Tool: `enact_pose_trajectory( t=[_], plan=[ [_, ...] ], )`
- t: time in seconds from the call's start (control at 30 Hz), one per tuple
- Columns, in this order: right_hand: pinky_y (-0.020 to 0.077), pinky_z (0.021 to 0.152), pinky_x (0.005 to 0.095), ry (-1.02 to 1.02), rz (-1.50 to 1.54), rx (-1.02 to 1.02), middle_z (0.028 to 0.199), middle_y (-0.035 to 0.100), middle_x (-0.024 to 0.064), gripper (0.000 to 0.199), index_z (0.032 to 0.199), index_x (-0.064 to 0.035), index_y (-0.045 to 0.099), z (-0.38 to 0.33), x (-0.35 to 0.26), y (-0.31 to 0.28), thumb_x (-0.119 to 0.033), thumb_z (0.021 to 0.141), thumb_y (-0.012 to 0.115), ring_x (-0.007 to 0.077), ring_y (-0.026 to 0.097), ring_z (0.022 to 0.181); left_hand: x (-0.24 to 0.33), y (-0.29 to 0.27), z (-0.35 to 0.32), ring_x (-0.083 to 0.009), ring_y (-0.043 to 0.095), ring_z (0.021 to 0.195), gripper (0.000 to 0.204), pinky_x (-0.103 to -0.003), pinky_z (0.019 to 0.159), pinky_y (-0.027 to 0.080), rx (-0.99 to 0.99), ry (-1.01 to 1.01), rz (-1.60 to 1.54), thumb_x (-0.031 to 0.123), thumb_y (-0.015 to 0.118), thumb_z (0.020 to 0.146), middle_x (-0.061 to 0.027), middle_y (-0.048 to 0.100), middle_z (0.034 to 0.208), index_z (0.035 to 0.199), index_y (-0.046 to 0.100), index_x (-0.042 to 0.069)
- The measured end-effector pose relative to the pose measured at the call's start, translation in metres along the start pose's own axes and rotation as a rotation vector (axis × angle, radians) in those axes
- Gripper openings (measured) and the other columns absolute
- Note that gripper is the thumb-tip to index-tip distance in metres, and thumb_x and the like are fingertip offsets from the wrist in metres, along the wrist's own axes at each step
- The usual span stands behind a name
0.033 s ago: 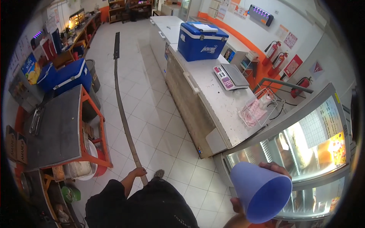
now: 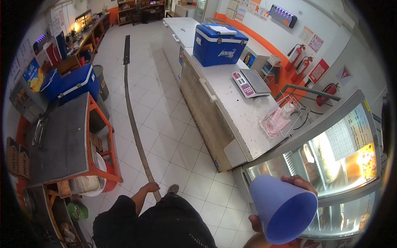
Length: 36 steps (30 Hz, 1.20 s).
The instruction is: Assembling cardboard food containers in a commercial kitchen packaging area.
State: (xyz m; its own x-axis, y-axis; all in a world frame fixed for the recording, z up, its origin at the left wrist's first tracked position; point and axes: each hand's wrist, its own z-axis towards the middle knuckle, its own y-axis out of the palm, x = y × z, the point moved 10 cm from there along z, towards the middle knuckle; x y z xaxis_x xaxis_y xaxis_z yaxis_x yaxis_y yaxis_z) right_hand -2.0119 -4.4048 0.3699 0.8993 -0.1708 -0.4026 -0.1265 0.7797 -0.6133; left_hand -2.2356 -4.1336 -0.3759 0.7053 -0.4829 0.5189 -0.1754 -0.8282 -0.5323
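Cup: blue plastic cup [image 2: 283, 211], mouth tilted toward the camera.
Right hand [image 2: 289, 194]: fingers wrapped around the cup.
Left hand [image 2: 149, 188]: hanging, fingers loosely curled, holding nothing.

A blue cooler [image 2: 219, 44] stands on the long counter [image 2: 231, 99], near a scale [image 2: 251, 82] and a wire basket [image 2: 279, 118]. Another blue cooler [image 2: 72, 84] sits beside a grey table [image 2: 62, 140]. Fire extinguishers [image 2: 300, 62] hang on the wall.

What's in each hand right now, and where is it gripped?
Right hand grips a blue cup around its side wall, open mouth toward the camera. Left hand hangs empty by the leg.
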Motion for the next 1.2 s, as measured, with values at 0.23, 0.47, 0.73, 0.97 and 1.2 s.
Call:
enact_pose_trajectory(
  t=[0.23, 0.47, 0.73, 0.97, 1.2],
  plan=[
    [0.0448, 0.077, 0.0382, -0.012, 0.118, 0.224, 0.086, 0.065, 0.0110, 0.049, 0.099, -0.0092, 0.053, 0.021, -0.017, -0.005, -0.052, 0.079, 0.066, 0.0204, 0.063, 0.076, -0.011, 0.002, -0.001, -0.0326, 0.062, 0.099, 0.045, -0.040, 0.087, 0.049, 0.066, -0.010, -0.034, 0.045, 0.063, 0.077, -0.0169, 0.067, 0.102, 0.101, 0.067, 0.007],
    [0.0444, 0.079, 0.0407, 0.013, 0.079, 0.152, 0.088, 0.067, 0.0114, 0.040, 0.099, -0.0097, 0.053, 0.031, -0.030, -0.002, -0.048, 0.087, 0.057, 0.0226, 0.065, 0.081, -0.016, 0.005, 0.001, -0.0322, 0.059, 0.106, 0.044, -0.039, 0.092, 0.046, 0.015, -0.049, -0.035, 0.042, 0.059, 0.081, -0.0181, 0.064, 0.109, 0.109, 0.064, 0.007],
    [0.0462, 0.079, 0.0421, -0.021, 0.080, 0.211, 0.089, 0.068, 0.0089, 0.032, 0.099, -0.0138, 0.053, 0.035, -0.044, -0.001, -0.044, 0.088, 0.056, 0.0237, 0.066, 0.083, -0.011, -0.009, 0.000, -0.0330, 0.062, 0.099, 0.044, -0.040, 0.087, 0.048, 0.047, -0.031, 0.016, 0.046, 0.063, 0.078, -0.0177, 0.067, 0.102, 0.101, 0.067, 0.008],
    [0.0471, 0.079, 0.0401, -0.084, 0.110, 0.170, 0.093, 0.069, 0.0050, 0.026, 0.098, -0.0189, 0.056, 0.031, -0.058, -0.010, -0.041, 0.085, 0.062, 0.0224, 0.067, 0.087, -0.004, -0.018, -0.003, -0.0335, 0.063, 0.097, 0.043, -0.040, 0.085, 0.049, 0.101, -0.005, 0.024, 0.045, 0.063, 0.077, -0.0181, 0.067, 0.100, 0.099, 0.067, 0.008],
    [0.0460, 0.081, 0.0385, -0.192, 0.051, 0.180, 0.097, 0.065, 0.0112, 0.029, 0.104, -0.0162, 0.044, 0.010, -0.072, -0.018, -0.039, 0.091, 0.056, 0.0258, 0.064, 0.089, -0.011, 0.009, 0.006, -0.0325, 0.063, 0.097, 0.040, -0.039, 0.085, 0.049, 0.095, 0.032, 0.007, 0.042, 0.064, 0.078, -0.0175, 0.067, 0.099, 0.096, 0.066, 0.007]
  ],
)
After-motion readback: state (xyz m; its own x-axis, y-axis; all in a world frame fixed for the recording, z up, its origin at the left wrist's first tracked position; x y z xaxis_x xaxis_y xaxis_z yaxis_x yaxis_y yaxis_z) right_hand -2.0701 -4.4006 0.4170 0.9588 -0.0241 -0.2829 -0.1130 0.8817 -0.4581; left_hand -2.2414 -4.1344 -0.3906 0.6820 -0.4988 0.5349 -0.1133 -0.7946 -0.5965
